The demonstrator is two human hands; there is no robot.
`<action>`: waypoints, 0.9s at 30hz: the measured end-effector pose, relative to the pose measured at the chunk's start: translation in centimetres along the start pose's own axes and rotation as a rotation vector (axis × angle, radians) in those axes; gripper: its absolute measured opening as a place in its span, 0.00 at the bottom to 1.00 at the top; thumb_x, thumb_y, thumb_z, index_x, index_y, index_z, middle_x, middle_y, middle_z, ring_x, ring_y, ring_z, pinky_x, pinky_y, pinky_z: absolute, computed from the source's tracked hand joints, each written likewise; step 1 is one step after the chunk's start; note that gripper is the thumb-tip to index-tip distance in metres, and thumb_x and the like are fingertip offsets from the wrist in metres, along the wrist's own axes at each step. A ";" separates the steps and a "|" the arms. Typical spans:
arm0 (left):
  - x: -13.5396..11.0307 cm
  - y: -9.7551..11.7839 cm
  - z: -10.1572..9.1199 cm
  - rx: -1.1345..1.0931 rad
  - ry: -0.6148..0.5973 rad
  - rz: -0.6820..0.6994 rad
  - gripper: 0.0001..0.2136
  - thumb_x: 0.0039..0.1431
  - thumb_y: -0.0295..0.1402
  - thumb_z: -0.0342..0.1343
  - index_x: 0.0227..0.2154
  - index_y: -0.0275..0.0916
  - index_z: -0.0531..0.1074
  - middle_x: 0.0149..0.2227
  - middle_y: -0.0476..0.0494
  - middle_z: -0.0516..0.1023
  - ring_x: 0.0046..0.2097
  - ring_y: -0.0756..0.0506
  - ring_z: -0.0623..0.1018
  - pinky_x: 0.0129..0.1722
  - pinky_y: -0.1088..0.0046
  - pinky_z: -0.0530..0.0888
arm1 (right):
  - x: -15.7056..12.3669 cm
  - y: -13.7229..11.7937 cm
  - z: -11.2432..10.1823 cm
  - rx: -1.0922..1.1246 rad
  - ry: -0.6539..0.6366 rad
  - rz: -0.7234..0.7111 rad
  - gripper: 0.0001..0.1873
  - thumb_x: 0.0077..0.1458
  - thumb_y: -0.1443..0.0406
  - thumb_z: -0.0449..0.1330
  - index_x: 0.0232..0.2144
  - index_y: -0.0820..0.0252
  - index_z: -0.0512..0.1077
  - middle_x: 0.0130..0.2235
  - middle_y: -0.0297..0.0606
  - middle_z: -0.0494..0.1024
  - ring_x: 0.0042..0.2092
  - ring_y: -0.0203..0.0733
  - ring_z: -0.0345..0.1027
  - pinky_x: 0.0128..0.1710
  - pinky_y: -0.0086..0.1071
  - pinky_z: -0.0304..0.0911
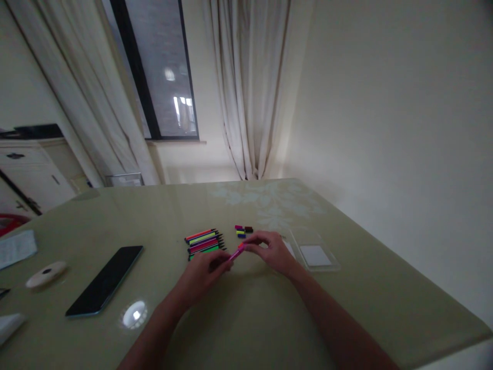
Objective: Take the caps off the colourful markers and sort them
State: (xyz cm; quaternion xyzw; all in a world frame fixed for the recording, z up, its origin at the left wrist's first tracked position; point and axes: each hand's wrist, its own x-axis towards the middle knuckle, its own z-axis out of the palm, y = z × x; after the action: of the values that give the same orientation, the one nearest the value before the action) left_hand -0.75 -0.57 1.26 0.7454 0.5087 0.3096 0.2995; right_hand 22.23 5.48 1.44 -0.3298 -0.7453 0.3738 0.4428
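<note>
A pink felt-tip pen (pixel 235 253) is pinched in the fingers of my left hand (pixel 204 272), slanting up to the right above the table. My right hand (pixel 271 252) closes its thumb and fingertips on an orange-red cap (pixel 241 245) at the pen's upper end. Whether the cap is fully seated I cannot tell. Just beyond my left hand lies a row of felt-tip pens (pixel 202 241) in several colours, dark tips pointing right. Several loose pen caps (pixel 241 234) rest on the table beyond my right hand.
Beside my right hand lies a clear plastic case (pixel 335 266) with a white insert. A dark tablet or phone (pixel 106 282) and a pale oval object (pixel 46 275) lie to the left, with papers (pixel 17 249) farther out. A wall (pixel 404 154) runs along the table's right side.
</note>
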 end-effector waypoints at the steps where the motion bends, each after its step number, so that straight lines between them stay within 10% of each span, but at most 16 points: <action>1: -0.1 0.3 0.2 0.069 -0.029 0.016 0.15 0.65 0.44 0.53 0.37 0.40 0.80 0.32 0.46 0.81 0.32 0.47 0.76 0.32 0.74 0.68 | 0.1 0.1 -0.1 0.005 0.010 0.022 0.12 0.59 0.56 0.65 0.37 0.57 0.83 0.35 0.39 0.84 0.37 0.43 0.77 0.40 0.35 0.71; 5: -0.7 1.1 1.0 0.295 -0.144 0.101 0.09 0.62 0.38 0.56 0.31 0.41 0.78 0.32 0.47 0.78 0.35 0.47 0.74 0.34 0.74 0.65 | 0.3 1.2 -0.6 -0.149 0.117 0.021 0.12 0.65 0.60 0.59 0.43 0.57 0.80 0.42 0.42 0.83 0.43 0.44 0.76 0.44 0.37 0.70; 14: -0.9 0.9 1.8 0.302 -0.271 0.060 0.09 0.58 0.42 0.61 0.34 0.42 0.78 0.35 0.49 0.79 0.37 0.46 0.75 0.34 0.74 0.64 | -0.2 3.4 1.5 -0.890 -0.172 -0.142 0.12 0.66 0.66 0.60 0.49 0.54 0.79 0.56 0.43 0.74 0.57 0.49 0.64 0.56 0.43 0.60; 22: 0.7 -5.5 -2.5 0.541 0.372 -0.133 0.20 0.71 0.37 0.41 0.52 0.39 0.75 0.55 0.35 0.78 0.56 0.36 0.73 0.56 0.56 0.68 | -0.2 2.8 1.5 -0.879 -0.227 -0.118 0.07 0.63 0.69 0.62 0.40 0.57 0.79 0.50 0.41 0.78 0.53 0.47 0.67 0.52 0.39 0.60; 27: 0.6 -8.8 -3.8 0.666 0.364 -0.367 0.21 0.71 0.35 0.38 0.58 0.42 0.71 0.62 0.36 0.73 0.61 0.33 0.71 0.55 0.48 0.68 | -0.2 2.5 1.6 -0.832 -0.214 -0.128 0.07 0.65 0.70 0.59 0.41 0.59 0.77 0.48 0.44 0.79 0.51 0.47 0.69 0.51 0.40 0.61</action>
State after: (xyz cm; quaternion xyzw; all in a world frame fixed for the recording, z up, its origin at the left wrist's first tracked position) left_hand -8.48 3.19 -2.95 0.6317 0.7498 0.1965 -0.0025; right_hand 21.31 6.14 -1.28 -0.3926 -0.8932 0.0454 0.2146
